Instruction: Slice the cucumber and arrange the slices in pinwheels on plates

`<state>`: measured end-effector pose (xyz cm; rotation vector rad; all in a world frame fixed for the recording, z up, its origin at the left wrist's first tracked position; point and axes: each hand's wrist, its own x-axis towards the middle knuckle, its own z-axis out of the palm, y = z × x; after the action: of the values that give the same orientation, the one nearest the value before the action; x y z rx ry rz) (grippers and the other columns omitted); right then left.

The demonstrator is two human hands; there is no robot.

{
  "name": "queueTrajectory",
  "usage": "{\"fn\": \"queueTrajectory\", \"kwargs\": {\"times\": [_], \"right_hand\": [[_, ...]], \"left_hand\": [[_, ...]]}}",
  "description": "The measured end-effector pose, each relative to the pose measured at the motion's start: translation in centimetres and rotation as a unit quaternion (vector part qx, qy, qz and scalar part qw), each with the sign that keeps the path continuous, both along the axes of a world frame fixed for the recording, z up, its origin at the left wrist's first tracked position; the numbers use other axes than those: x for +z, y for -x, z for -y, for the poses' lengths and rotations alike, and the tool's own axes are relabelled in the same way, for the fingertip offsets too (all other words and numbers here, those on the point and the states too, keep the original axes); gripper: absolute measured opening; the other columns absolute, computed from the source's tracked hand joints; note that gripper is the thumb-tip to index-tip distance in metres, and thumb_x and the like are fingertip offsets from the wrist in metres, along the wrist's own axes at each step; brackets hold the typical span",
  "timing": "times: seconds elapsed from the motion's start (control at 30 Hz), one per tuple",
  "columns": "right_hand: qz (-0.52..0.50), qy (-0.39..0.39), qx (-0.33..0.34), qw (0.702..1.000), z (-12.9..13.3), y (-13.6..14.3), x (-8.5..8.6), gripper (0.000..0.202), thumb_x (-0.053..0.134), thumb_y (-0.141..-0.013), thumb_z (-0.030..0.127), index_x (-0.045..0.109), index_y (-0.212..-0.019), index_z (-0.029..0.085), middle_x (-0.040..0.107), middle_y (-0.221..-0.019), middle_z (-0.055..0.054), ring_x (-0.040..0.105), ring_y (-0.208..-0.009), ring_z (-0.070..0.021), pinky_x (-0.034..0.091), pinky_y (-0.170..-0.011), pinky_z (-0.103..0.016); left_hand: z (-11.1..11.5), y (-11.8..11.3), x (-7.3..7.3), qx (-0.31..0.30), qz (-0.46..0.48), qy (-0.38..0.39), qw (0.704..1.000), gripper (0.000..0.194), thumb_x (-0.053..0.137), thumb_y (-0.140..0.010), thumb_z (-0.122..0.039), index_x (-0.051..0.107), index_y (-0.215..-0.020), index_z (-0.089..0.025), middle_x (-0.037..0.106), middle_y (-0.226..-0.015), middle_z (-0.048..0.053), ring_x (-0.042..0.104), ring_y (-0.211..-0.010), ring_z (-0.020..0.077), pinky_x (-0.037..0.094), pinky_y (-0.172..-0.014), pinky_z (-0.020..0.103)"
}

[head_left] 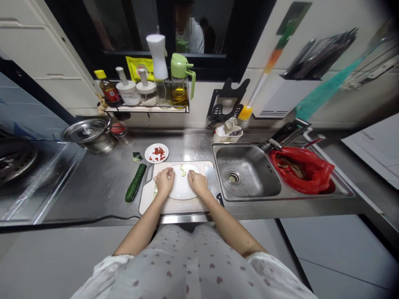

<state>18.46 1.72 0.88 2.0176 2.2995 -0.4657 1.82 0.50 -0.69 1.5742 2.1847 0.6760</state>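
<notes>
Head view: white plate on the cutting board, pale-green slices toward its far edge.
Left hand: fingers curled at the plate's left side; cannot tell whether it grips.
Right hand: curled at the right side, grip likewise unclear.
Worktop: whole cucumber left of the board.
</notes>
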Motion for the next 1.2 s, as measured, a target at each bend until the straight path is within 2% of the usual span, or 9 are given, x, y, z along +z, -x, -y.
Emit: {"fn": "queueTrajectory", "kwargs": {"times": [0.27, 0.5, 0.77, 0.93, 1.07, 1.2], "right_hand": [[-0.048, 0.002, -0.019, 0.999, 2.5, -1.0, 0.2, 0.04, 0.032, -0.101, 0.037, 0.058, -0.129, 0.028, 0.073, -0.102, -0.005, 0.066, -0.096, -0.02, 0.039, -0.077, -0.026], [-0.086, -0.007, -0.032, 0.996, 5.1, -1.4, 0.4, 0.037, 0.038, -0.098, 0.037, 0.066, -0.12, 0.028, 0.075, -0.095, -0.004, 0.067, -0.091, -0.0197, 0.038, -0.073, -0.025], [-0.106, -0.017, -0.006, 0.994, 6.5, -0.7, 0.1, 0.035, 0.039, -0.098, 0.035, 0.068, -0.116, 0.026, 0.075, -0.092, -0.004, 0.067, -0.088, -0.0183, 0.037, -0.071, -0.024], [-0.118, -0.027, -0.015, 0.993, 6.6, -0.6, -0.1, 0.035, 0.04, -0.098, 0.035, 0.068, -0.116, 0.026, 0.075, -0.089, -0.003, 0.067, -0.085, -0.0183, 0.037, -0.069, -0.024], [-0.126, -0.034, -0.022, 0.991, 6.7, -0.7, -0.1, 0.034, 0.041, -0.097, 0.034, 0.069, -0.114, 0.026, 0.074, -0.088, -0.003, 0.067, -0.085, -0.0186, 0.037, -0.069, -0.024], [-0.145, -0.042, -0.026, 0.988, 6.8, -0.7, 0.0, 0.033, 0.042, -0.096, 0.034, 0.069, -0.113, 0.026, 0.073, -0.084, -0.003, 0.066, -0.082, -0.0184, 0.038, -0.069, -0.024]], "left_hand": [[4.5, 4.7, -0.3, 0.025, 0.02, 0.014, 0.999, 0.028, 0.053, -0.085, -0.036, 0.068, -0.106, -0.026, 0.07, -0.089, 0.003, 0.061, -0.096, 0.0231, 0.036, -0.086, 0.035], [7.9, 8.1, -0.9, 0.049, -0.025, 0.075, 0.996, 0.029, 0.053, -0.084, -0.042, 0.068, -0.101, -0.025, 0.07, -0.088, 0.004, 0.061, -0.096, 0.0272, 0.035, -0.083, 0.038], [9.4, 7.3, -0.5, 0.042, -0.077, 0.123, 0.988, 0.032, 0.058, -0.077, -0.053, 0.067, -0.086, -0.024, 0.07, -0.089, 0.005, 0.059, -0.094, 0.0288, 0.033, -0.083, 0.039], [9.5, 6.9, -0.9, 0.04, -0.069, 0.115, 0.99, 0.026, 0.061, -0.075, -0.048, 0.066, -0.081, -0.023, 0.07, -0.089, 0.005, 0.059, -0.093, 0.0273, 0.033, -0.081, 0.037], [9.6, 7.0, -1.6, 0.046, -0.025, 0.085, 0.995, 0.016, 0.061, -0.076, -0.039, 0.063, -0.078, -0.023, 0.069, -0.082, 0.002, 0.061, -0.085, 0.0228, 0.035, -0.076, 0.032], [9.4, 7.2, -2.3, 0.077, 0.095, 0.03, 0.992, 0.015, 0.063, -0.074, -0.036, 0.063, -0.079, -0.022, 0.067, -0.078, 0.0, 0.059, -0.071, 0.0168, 0.036, -0.067, 0.027]]}}
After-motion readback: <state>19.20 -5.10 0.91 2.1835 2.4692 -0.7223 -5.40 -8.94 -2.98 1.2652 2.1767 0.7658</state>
